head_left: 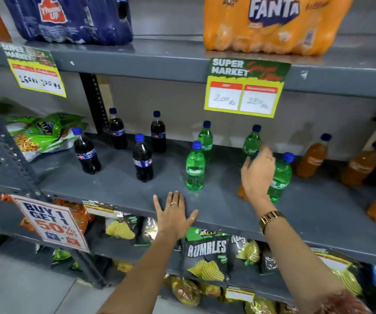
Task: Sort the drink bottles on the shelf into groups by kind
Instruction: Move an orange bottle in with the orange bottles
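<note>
At shelf front edge: left hand (174, 215) flat, palm down, fingers spread, gripping nothing, on the grey metal shelf (119, 189).
Right hand (257, 172): raised past the edge, fingers loosely apart, in front of an orange plastic bottle (241, 191); contact unclear.
Just beside it: green plastic Sprite bottles (195, 166), four, blue caps, mid-shelf.
Left group: dark cola bottles (143, 158), four, upright.
Far right: orange soda bottles (311, 156), clustered.

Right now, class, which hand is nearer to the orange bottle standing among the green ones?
Right. The right hand is directly in front of that orange bottle, covering most of it; the left hand lies flat on the shelf edge, well to its left.
</note>
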